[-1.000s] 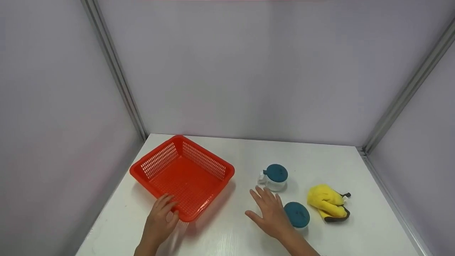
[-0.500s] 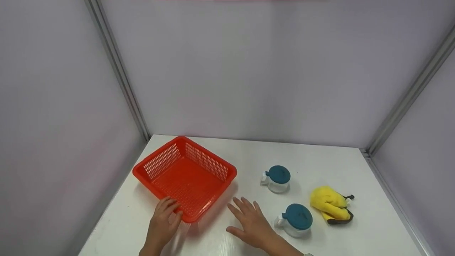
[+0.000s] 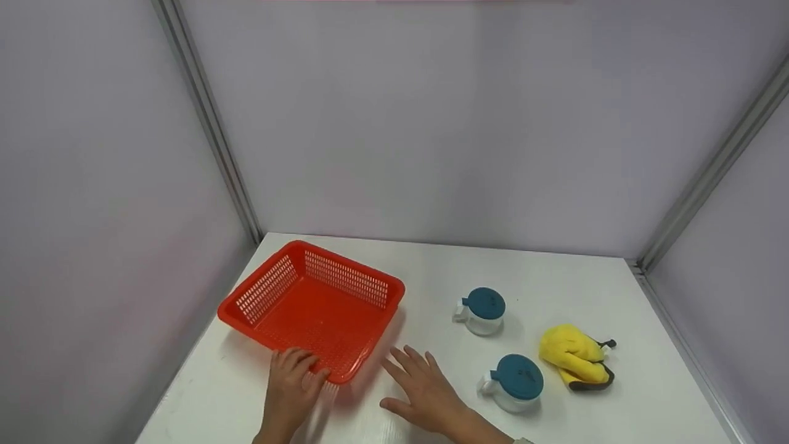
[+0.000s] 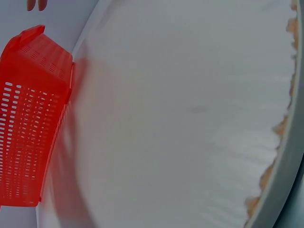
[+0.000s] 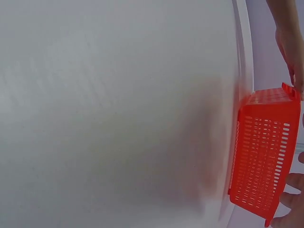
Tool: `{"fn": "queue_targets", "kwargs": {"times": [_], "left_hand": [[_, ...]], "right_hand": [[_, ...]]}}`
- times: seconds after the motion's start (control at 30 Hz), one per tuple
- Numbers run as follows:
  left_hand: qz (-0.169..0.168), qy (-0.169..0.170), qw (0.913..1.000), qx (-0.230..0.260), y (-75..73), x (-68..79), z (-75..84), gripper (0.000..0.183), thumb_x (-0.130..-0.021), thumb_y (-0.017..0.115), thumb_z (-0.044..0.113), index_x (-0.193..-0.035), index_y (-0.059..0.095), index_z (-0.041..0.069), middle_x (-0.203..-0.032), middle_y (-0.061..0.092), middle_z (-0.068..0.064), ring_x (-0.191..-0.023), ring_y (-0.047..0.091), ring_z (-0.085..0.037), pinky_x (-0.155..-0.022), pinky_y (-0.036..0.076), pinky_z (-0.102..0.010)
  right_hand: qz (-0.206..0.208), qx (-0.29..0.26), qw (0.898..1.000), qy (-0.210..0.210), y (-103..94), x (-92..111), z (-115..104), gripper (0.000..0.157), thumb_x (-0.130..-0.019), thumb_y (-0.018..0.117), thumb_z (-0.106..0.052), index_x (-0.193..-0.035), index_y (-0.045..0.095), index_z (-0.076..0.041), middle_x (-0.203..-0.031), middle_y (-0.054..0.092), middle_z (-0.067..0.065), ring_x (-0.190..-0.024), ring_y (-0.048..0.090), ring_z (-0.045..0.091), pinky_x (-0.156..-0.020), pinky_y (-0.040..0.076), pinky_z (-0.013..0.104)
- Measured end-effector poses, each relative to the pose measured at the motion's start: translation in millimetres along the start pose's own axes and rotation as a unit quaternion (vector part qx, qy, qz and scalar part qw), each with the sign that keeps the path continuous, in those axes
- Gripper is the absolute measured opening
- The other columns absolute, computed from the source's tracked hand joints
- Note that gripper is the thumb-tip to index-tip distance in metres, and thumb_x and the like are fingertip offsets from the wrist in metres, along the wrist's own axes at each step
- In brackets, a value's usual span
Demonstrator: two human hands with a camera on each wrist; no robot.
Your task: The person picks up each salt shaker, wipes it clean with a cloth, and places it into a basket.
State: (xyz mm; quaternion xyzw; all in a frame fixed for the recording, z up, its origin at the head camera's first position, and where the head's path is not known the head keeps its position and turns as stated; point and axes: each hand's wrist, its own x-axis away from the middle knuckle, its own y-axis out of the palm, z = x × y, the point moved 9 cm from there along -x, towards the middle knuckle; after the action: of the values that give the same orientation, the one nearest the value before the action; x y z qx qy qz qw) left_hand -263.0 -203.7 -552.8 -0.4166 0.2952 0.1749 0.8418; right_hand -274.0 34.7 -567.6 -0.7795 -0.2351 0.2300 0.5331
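Note:
A red plastic basket (image 3: pixel 317 308) with slotted walls sits at the left of the white table. My left hand (image 3: pixel 290 390) grips its near corner, fingers over the rim and thumb at the side. The right wrist view shows that left hand (image 5: pixel 290 52) pinching the basket's rim (image 5: pixel 297 102). My right hand (image 3: pixel 426 391) is held beside the basket's right side, fingers spread, holding nothing. In the left wrist view the basket's outer wall (image 4: pixel 28 114) stands at the left.
Two clear glass mugs with handles and teal lids, one farther back (image 3: pixel 484 305) and one nearer (image 3: pixel 519 379), stand right of my right hand. A yellow soft toy (image 3: pixel 573 354) with dark edging lies farther right. Grey walls (image 3: pixel 444 123) surround the table (image 3: pixel 573 277).
My right hand has moved left, away from the mugs toward the basket. The basket has turned slightly and shifted a little left, with my left hand on its corner.

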Motion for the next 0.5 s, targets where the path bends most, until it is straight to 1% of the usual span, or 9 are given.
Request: {"fn": "queue_targets", "kwargs": {"times": [0.07,0.13,0.2,0.27,0.33,0.43,0.5], "left_hand": [[0.0,-0.002,1.0,0.002,3.4,-0.4,3.3,0.029,-0.073,0.088,0.024,-0.094,0.075,0.009,-0.097,0.068,-0.001,-0.106,0.057,-0.023,-0.105,0.032,-0.069],[0.002,0.006,1.0,-0.006,6.1,-1.2,7.7,0.03,-0.072,0.089,0.026,-0.093,0.075,0.009,-0.095,0.067,0.0,-0.104,0.057,-0.023,-0.104,0.035,-0.066],[0.005,0.021,0.9996,-0.016,8.1,-1.9,12.8,0.032,-0.07,0.089,0.028,-0.091,0.075,0.01,-0.093,0.067,0.0,-0.1,0.057,-0.022,-0.102,0.041,-0.057],[0.01,0.039,0.9988,-0.027,9.9,-2.6,18.4,0.033,-0.069,0.09,0.031,-0.09,0.074,0.011,-0.093,0.068,-0.001,-0.098,0.058,-0.022,-0.097,0.044,-0.048],[0.016,0.05,0.9981,-0.034,11.0,-3.1,23.0,0.034,-0.068,0.09,0.032,-0.089,0.074,0.011,-0.094,0.069,-0.003,-0.096,0.06,-0.024,-0.093,0.044,-0.044],[0.021,0.051,0.9979,-0.033,12.5,-3.4,27.2,0.035,-0.066,0.091,0.03,-0.089,0.074,0.01,-0.098,0.07,-0.007,-0.097,0.061,-0.026,-0.092,0.046,-0.044],[0.022,0.046,0.9982,-0.032,14.0,-3.5,28.8,0.037,-0.065,0.091,0.03,-0.09,0.075,0.009,-0.101,0.07,-0.008,-0.099,0.061,-0.027,-0.092,0.047,-0.046]], "right_hand": [[-0.005,-0.001,1.0,-0.001,1.8,-1.3,-0.6,0.071,-0.093,0.041,-0.069,-0.155,0.02,-0.04,-0.163,0.019,-0.011,-0.15,0.023,0.026,-0.115,0.025,0.062],[-0.008,-0.006,1.0,-0.005,3.0,-2.7,-2.0,0.071,-0.093,0.04,-0.069,-0.155,0.019,-0.04,-0.163,0.019,-0.012,-0.15,0.022,0.026,-0.116,0.025,0.061],[-0.011,-0.008,1.0,-0.009,4.8,-4.1,-3.8,0.072,-0.093,0.04,-0.069,-0.156,0.02,-0.039,-0.164,0.018,-0.012,-0.15,0.022,0.025,-0.116,0.025,0.061],[-0.013,-0.006,1.0,-0.013,6.6,-5.2,-4.9,0.072,-0.094,0.039,-0.069,-0.156,0.02,-0.037,-0.164,0.018,-0.011,-0.15,0.022,0.024,-0.116,0.026,0.059],[-0.015,-0.004,1.0,-0.015,8.7,-6.4,-5.5,0.071,-0.095,0.039,-0.067,-0.156,0.021,-0.035,-0.164,0.019,-0.01,-0.15,0.023,0.024,-0.116,0.027,0.058],[-0.012,-0.001,1.0,-0.015,10.1,-8.0,-5.4,0.068,-0.097,0.038,-0.063,-0.156,0.023,-0.033,-0.163,0.021,-0.009,-0.15,0.024,0.022,-0.116,0.029,0.056],[0.004,0.002,1.0,-0.021,8.3,-9.0,-7.0,0.065,-0.099,0.037,-0.061,-0.156,0.025,-0.032,-0.162,0.025,-0.007,-0.149,0.027,0.022,-0.115,0.032,0.055]]}}
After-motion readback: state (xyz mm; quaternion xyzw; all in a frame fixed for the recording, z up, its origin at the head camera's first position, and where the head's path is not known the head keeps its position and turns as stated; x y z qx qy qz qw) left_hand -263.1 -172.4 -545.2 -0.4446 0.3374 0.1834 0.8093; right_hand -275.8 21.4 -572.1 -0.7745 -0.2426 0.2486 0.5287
